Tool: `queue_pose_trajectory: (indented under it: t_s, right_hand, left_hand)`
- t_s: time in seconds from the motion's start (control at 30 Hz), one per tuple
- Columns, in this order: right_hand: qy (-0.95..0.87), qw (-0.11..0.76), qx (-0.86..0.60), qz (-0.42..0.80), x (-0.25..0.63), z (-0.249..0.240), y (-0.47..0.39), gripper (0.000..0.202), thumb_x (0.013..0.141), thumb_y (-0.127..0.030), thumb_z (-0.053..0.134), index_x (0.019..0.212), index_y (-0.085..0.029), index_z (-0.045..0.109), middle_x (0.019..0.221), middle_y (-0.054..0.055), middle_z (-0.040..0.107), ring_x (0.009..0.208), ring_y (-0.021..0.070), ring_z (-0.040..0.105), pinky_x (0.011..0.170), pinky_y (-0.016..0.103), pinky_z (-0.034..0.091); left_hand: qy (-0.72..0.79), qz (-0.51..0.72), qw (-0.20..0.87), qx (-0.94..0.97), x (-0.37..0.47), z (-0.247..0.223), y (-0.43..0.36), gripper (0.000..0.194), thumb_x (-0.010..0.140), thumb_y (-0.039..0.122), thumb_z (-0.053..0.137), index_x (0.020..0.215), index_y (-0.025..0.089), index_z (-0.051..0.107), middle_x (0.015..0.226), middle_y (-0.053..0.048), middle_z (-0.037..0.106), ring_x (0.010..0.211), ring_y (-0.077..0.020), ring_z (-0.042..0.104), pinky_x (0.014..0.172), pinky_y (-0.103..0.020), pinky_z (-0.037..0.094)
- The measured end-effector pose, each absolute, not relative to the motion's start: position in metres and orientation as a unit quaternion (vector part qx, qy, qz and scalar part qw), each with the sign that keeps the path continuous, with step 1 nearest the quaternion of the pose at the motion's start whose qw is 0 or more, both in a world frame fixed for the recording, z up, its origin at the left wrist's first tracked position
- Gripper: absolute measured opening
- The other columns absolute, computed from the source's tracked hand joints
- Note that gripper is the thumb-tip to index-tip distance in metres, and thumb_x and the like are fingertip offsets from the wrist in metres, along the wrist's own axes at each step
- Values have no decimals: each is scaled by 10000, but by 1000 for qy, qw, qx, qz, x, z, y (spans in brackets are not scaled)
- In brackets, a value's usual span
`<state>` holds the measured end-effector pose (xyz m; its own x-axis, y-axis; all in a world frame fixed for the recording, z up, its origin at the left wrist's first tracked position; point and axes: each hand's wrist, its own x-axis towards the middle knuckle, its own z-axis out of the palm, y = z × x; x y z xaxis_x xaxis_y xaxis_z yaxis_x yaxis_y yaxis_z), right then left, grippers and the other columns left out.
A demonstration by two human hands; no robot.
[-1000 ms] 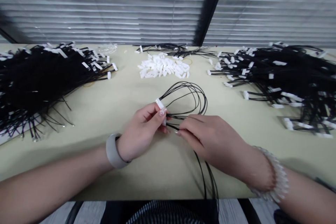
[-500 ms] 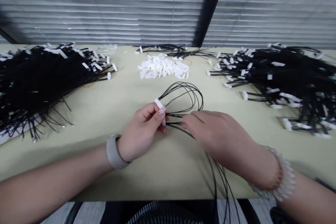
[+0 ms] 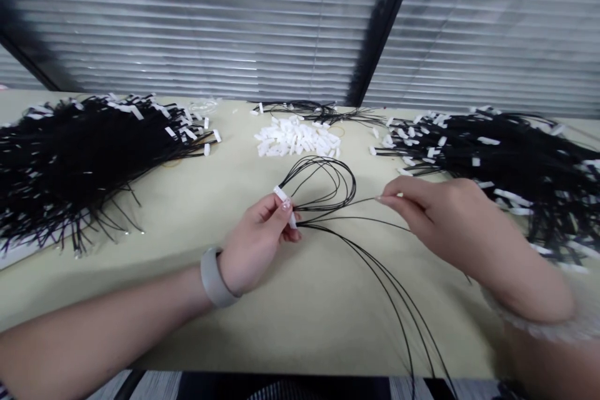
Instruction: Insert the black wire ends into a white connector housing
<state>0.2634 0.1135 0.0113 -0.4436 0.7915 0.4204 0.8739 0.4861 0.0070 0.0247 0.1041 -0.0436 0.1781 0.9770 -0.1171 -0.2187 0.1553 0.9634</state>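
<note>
The left hand (image 3: 255,240) pinches a white connector (image 3: 285,205) (black wires (image 3: 328,190) looping beyond it), while the right hand (image 3: 450,225) draws one wire sideways.

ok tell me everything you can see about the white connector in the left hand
The white connector is a small, narrow bar that looks like plastic. It sits tilted, pinched between the thumb and fingers of the left hand, just above the pale table. Thin black wires leave its side, some looping round, others trailing toward the near edge. The right hand pinches one wire pulled out sideways.

Black wire heaps L (image 3: 60,156) & R (image 3: 506,150) (white-tipped), loose connector pile (image 3: 297,140) btwn.
</note>
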Motion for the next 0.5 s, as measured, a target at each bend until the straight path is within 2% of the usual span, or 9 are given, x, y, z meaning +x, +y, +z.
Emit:
queue_pose_trajectory:
  t_s: [0.07,0.13,0.23,0.33,0.4,0.47,0.5]
  right_hand:
    - [-820,218,-518,-108,262,12,114,149,837,-272,537,821,-195,664,654,-2,655,507,106,558,510,247,380]
    - [-785,307,-535,-57,256,12,113,139,807,-262,584,885,-199,680,787,12,691,632,123,621,584,252,457]
    - [-672,508,-509,175,240,12,111,244,792,-261,613,1033,-240,647,1030,17,661,925,149,626,794,295,514]
    - [-532,681,-381,331,227,15,110,188,830,-226,570,1006,-255,630,1145,-7,581,1042,123,567,910,324,485]
    - [-488,734,-322,345,222,16,111,106,836,-185,555,881,-237,637,1034,-18,591,917,78,586,819,261,519]
    - [-496,721,-316,368,220,14,111,90,821,-169,568,778,-227,619,841,-28,599,693,50,573,615,190,519]
    - [-518,694,-320,384,219,12,110,79,804,-165,588,795,-240,611,753,-39,589,604,50,551,536,181,496]
  left_hand:
    - [430,471,625,451,25,-44,104,186,853,310,497,746,160,480,727,17,534,586,-85,511,630,-278,432]
    - [428,465,626,457,24,-44,105,193,854,314,495,742,157,478,727,16,532,585,-84,510,627,-278,433]
    - [424,461,627,463,24,-46,106,193,851,326,499,756,158,486,726,17,525,587,-87,514,622,-276,438]
    - [421,455,625,474,24,-47,106,197,850,340,502,775,159,503,737,11,531,598,-91,517,623,-276,440]
    - [416,452,628,478,23,-49,106,199,852,341,503,772,159,505,734,11,530,599,-90,509,623,-273,439]
    - [409,448,630,485,23,-50,105,198,856,340,502,769,162,508,729,13,525,606,-89,503,625,-267,439]
    - [405,446,629,492,23,-51,105,197,858,341,500,771,164,511,731,14,523,613,-89,501,630,-266,440]
